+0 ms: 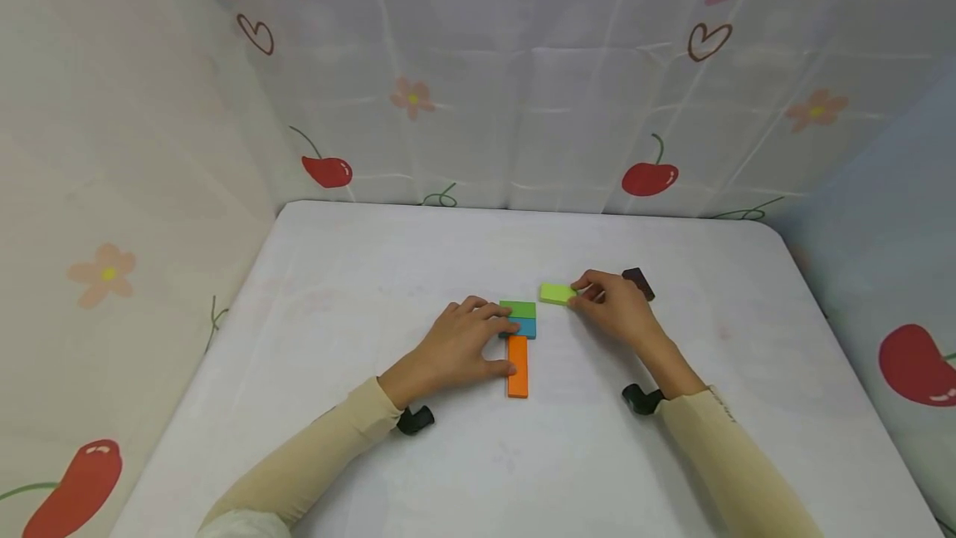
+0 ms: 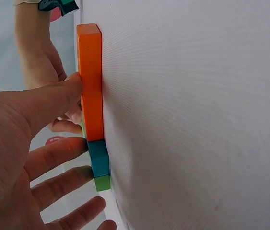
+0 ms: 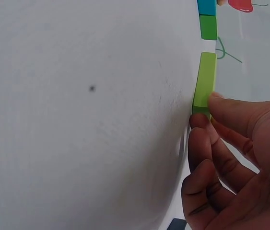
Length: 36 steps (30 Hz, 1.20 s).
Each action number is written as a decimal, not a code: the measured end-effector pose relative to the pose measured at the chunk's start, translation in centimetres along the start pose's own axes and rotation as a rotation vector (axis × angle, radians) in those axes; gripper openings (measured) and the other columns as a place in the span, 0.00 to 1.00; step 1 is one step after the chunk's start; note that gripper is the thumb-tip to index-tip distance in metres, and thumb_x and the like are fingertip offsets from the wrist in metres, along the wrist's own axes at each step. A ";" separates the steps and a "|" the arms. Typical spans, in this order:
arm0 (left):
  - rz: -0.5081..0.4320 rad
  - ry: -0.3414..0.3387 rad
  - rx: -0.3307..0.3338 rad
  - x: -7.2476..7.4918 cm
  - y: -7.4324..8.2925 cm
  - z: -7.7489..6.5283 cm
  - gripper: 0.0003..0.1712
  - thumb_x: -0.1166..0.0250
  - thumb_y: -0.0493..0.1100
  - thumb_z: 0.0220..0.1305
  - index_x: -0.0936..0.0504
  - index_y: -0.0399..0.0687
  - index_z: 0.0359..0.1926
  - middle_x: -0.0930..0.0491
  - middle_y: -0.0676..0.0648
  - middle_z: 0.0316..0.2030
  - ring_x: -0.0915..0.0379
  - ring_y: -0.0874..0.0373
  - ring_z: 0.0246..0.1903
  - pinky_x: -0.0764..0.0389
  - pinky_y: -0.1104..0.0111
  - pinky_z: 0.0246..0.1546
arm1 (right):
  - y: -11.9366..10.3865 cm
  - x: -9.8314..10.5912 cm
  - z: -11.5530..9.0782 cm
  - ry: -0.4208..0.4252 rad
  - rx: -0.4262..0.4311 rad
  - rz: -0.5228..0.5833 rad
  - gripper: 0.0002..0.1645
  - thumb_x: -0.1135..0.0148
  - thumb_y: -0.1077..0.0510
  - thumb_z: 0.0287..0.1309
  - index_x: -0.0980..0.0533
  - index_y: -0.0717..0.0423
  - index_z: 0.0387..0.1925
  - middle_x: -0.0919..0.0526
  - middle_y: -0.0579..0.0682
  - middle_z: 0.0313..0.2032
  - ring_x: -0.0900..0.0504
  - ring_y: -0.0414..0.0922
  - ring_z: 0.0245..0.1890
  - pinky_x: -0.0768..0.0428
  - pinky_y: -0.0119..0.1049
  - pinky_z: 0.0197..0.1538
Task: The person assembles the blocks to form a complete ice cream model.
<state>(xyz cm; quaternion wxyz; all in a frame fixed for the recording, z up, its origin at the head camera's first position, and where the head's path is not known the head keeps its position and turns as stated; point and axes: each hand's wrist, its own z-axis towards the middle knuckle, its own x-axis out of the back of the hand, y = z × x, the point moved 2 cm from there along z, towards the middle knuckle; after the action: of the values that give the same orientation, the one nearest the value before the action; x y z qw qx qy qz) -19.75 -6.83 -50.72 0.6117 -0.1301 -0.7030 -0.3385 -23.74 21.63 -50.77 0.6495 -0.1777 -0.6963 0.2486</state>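
Note:
My left hand point(image 1: 465, 344) lies over a short row of flat wooden blocks, its fingers spread. Its thumb touches the orange block point(image 1: 519, 380), which points toward me. The other fingertips rest on the blue block point(image 1: 526, 328) and the green block point(image 1: 523, 309), which lie crosswise beyond the orange one, edge to edge. To the right, my right hand point(image 1: 614, 305) pinches the end of a light green block point(image 3: 205, 79) between thumb and fingers. A gap separates that block from the green one. Whether the light green block touches the table, I cannot tell.
A dark brown block point(image 1: 639, 282) lies behind the right hand, partly hidden by it. Black wrist cameras point(image 1: 641, 399) show under both forearms. The white table point(image 1: 358, 272) is backed by a printed curtain point(image 1: 508, 106), with more curtain at both sides.

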 end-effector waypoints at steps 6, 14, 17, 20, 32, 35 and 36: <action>0.003 -0.007 0.002 -0.1 0.0 0.1 0.37 0.27 0.70 0.64 0.18 0.67 0.70 0.24 0.57 0.74 0.32 0.53 0.73 0.26 0.51 0.68 | -0.2 -0.4 0.1 -0.005 0.008 0.010 0.13 0.27 0.52 0.68 0.14 0.50 0.51 0.08 0.53 0.41 0.14 0.49 0.40 0.19 0.38 0.45; 0.009 -0.007 0.003 -0.1 0.0 0.1 0.37 0.27 0.71 0.64 0.18 0.67 0.70 0.24 0.57 0.74 0.31 0.53 0.72 0.26 0.51 0.68 | -0.7 -1.0 0.3 -0.018 0.040 0.031 0.13 0.26 0.52 0.68 0.13 0.49 0.51 0.08 0.52 0.40 0.13 0.48 0.39 0.17 0.41 0.46; 0.013 -0.003 -0.002 -0.1 0.1 0.0 0.37 0.27 0.71 0.64 0.17 0.67 0.70 0.24 0.57 0.74 0.31 0.53 0.72 0.26 0.51 0.68 | -0.9 -1.2 0.3 -0.018 0.050 0.030 0.12 0.26 0.52 0.68 0.13 0.49 0.51 0.08 0.51 0.40 0.14 0.47 0.39 0.18 0.40 0.46; 0.014 -0.001 -0.005 -0.1 0.1 0.0 0.37 0.26 0.71 0.63 0.17 0.67 0.70 0.24 0.57 0.74 0.31 0.53 0.72 0.26 0.51 0.68 | -1.1 -1.2 0.3 -0.019 0.055 0.027 0.12 0.26 0.51 0.68 0.13 0.48 0.50 0.08 0.50 0.39 0.14 0.47 0.38 0.19 0.39 0.44; 0.012 -0.008 0.003 -0.2 0.1 0.1 0.37 0.26 0.70 0.64 0.17 0.67 0.70 0.24 0.58 0.74 0.31 0.53 0.72 0.26 0.51 0.68 | -1.3 -1.5 0.3 -0.018 0.055 0.026 0.12 0.26 0.51 0.67 0.13 0.48 0.50 0.08 0.51 0.39 0.14 0.47 0.38 0.20 0.38 0.42; 0.011 -0.005 0.005 -0.2 0.0 0.1 0.37 0.26 0.71 0.63 0.17 0.67 0.70 0.24 0.58 0.74 0.31 0.53 0.72 0.26 0.52 0.68 | -1.5 -1.6 0.3 -0.013 0.062 0.029 0.13 0.26 0.51 0.67 0.13 0.49 0.50 0.08 0.51 0.39 0.14 0.47 0.37 0.20 0.38 0.42; 0.010 -0.005 0.005 -0.2 0.0 0.1 0.37 0.26 0.70 0.63 0.17 0.67 0.70 0.24 0.58 0.74 0.31 0.53 0.72 0.26 0.52 0.68 | -1.6 -1.7 0.3 -0.010 0.065 0.031 0.13 0.26 0.51 0.68 0.13 0.49 0.50 0.08 0.51 0.39 0.14 0.47 0.37 0.20 0.38 0.42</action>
<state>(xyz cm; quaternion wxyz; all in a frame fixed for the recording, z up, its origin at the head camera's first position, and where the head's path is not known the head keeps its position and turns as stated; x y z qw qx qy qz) -19.75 -6.71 -50.90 0.6119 -0.1330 -0.7049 -0.3332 -23.78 19.36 -51.24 0.6475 -0.1659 -0.6883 0.2820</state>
